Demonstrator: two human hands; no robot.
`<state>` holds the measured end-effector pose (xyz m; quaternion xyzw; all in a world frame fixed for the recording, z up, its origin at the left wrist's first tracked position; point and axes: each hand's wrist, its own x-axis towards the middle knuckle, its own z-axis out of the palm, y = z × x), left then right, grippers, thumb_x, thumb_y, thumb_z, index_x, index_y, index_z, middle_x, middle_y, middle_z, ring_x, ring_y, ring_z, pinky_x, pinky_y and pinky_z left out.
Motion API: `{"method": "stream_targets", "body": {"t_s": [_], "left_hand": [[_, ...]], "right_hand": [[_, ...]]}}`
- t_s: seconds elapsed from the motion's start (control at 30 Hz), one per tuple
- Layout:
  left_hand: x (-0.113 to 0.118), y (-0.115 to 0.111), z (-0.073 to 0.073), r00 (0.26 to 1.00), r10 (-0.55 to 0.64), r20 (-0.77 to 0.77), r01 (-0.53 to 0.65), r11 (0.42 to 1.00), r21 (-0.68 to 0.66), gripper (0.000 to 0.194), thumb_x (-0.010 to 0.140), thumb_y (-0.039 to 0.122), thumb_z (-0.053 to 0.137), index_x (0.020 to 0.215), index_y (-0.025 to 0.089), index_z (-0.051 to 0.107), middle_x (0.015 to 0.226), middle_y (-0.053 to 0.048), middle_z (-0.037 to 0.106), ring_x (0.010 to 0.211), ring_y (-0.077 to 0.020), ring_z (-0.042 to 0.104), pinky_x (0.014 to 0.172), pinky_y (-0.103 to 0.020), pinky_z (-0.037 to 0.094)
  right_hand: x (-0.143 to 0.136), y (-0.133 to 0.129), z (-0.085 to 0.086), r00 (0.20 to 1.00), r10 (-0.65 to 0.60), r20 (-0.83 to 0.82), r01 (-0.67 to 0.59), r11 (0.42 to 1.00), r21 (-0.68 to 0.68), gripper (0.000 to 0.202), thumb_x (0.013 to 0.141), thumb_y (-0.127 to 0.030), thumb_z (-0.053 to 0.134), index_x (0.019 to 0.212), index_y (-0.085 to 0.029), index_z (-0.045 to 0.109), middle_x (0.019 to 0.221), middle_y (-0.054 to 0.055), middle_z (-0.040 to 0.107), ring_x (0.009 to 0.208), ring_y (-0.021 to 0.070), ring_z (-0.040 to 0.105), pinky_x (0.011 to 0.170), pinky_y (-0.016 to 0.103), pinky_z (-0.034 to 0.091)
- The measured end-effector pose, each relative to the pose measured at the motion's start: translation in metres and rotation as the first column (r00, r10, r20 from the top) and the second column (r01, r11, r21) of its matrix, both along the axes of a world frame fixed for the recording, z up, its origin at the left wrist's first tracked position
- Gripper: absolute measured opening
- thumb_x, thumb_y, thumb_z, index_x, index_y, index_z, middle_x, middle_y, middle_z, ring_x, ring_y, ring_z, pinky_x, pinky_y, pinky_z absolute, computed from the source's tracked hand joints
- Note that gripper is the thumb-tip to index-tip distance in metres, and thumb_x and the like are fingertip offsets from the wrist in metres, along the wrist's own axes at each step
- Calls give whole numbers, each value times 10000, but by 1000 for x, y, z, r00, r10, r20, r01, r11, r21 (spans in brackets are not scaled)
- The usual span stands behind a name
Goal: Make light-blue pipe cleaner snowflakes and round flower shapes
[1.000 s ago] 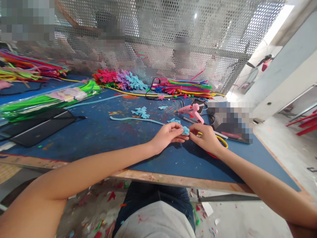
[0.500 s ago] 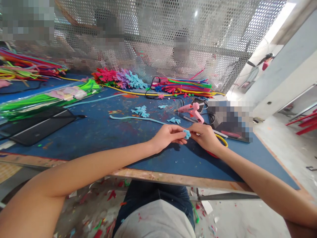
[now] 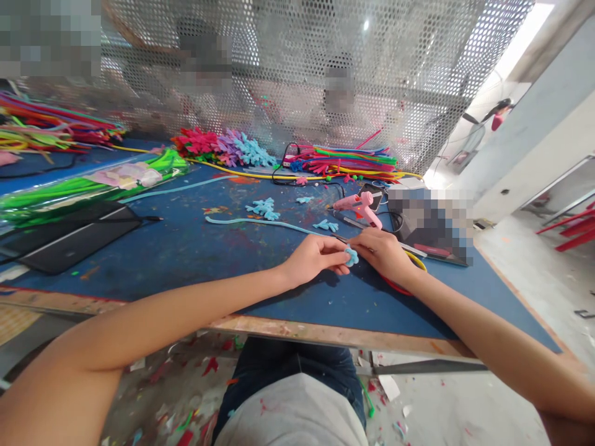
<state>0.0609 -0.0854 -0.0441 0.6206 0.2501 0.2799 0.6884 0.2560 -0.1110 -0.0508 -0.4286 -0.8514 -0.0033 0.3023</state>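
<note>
A small looped light-blue piece (image 3: pixel 351 256) is pinched between the thumb and fingers of my left hand (image 3: pixel 316 255). Just to its right, my right hand (image 3: pixel 383 253) has its fingers bent together close to the piece; whatever they grip is too small or hidden to name. A light-blue fuzzy stem (image 3: pixel 260 221) lies on the blue table (image 3: pixel 186 248), running towards my hands. Beyond them are light-blue branched pieces (image 3: pixel 264 208) and a smaller one (image 3: pixel 326 225).
Behind my right hand lies a pink glue gun (image 3: pixel 357 204). Red-yellow handles (image 3: pixel 417 261) show beside that hand. Coloured stem bundles (image 3: pixel 348 160) and a bagged green bundle (image 3: pixel 93 183) lie farther back, before a perforated metal screen (image 3: pixel 288 74). A dark tablet-like object (image 3: pixel 79 238) is at left.
The light-blue looped piece has shifted slightly down and turned in my left hand. My right hand's fingers have moved a little up and away from it.
</note>
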Motion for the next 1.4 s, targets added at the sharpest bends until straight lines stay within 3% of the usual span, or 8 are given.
{"method": "stream_targets", "body": {"t_s": [0.1, 0.2, 0.3, 0.73, 1.03, 1.2, 1.3, 1.4], "left_hand": [[0, 4, 0, 999, 36, -6, -36, 999, 33, 208, 720, 242, 660, 868, 96, 654, 638, -26, 655, 596, -109, 628, 590, -202, 511], [0, 7, -1, 1000, 27, -14, -26, 996, 80, 234, 728, 249, 652, 908, 100, 659, 674, -34, 662, 620, -110, 627, 608, -205, 512], [-1, 8, -3, 1000, -2, -9, 3, 996, 89, 254, 722, 270, 657, 912, 103, 663, 703, -43, 669, 644, -119, 631, 632, -221, 517], [-1, 3, -2, 998, -38, -40, 40, 997, 66, 210, 690, 281, 681, 790, 99, 647, 616, -34, 658, 571, -118, 618, 604, -240, 521], [-3, 2, -3, 995, -76, -59, 79, 995, 64, 207, 697, 267, 671, 792, 85, 640, 601, -33, 649, 561, -117, 615, 594, -234, 518], [-1, 6, -1, 1000, -16, -11, 16, 998, 54, 206, 729, 253, 646, 857, 94, 615, 642, -27, 643, 593, -103, 616, 613, -216, 509], [-1, 7, 1, 996, 61, 65, -63, 998, 22, 360, 720, 247, 660, 1036, 132, 532, 690, -6, 633, 660, -122, 635, 657, -246, 515], [-2, 6, 1, 990, 104, 98, -106, 994, 11, 390, 697, 243, 679, 1028, 140, 501, 748, -12, 626, 708, -134, 635, 671, -258, 516]], "right_hand": [[-2, -1, 0, 1000, -20, 16, 19, 999, 40, 167, 859, -205, 467, 924, -181, 619, 832, 72, 646, 769, 182, 564, 713, 315, 442], [-5, -3, 1, 999, 44, -31, -42, 997, 64, 167, 842, -188, 495, 966, -192, 607, 924, 76, 649, 837, 185, 565, 755, 320, 437], [-7, -4, 1, 994, 92, -55, -88, 993, 83, 130, 846, -185, 489, 895, -190, 610, 825, 63, 645, 768, 172, 558, 706, 304, 432], [0, -6, 6, 975, 65, 213, -92, 988, 120, 165, 888, -230, 437, 864, -192, 595, 815, 69, 619, 828, 188, 512, 734, 322, 379], [1, -7, 5, 964, 75, 254, -105, 989, 107, 179, 901, -218, 411, 882, -185, 586, 840, 73, 611, 841, 185, 506, 745, 329, 380], [-1, -3, 4, 976, 17, 218, -54, 985, 162, 166, 885, -220, 425, 832, -188, 579, 784, 71, 610, 783, 183, 512, 699, 318, 391], [-3, -3, 2, 986, -87, 142, 54, 973, 222, 148, 856, -216, 460, 749, -190, 560, 706, 54, 595, 707, 173, 505, 656, 303, 391], [-6, -5, 0, 983, -165, 85, 139, 957, 256, 149, 820, -208, 499, 677, -195, 536, 648, 39, 576, 659, 165, 493, 636, 294, 383]]}}
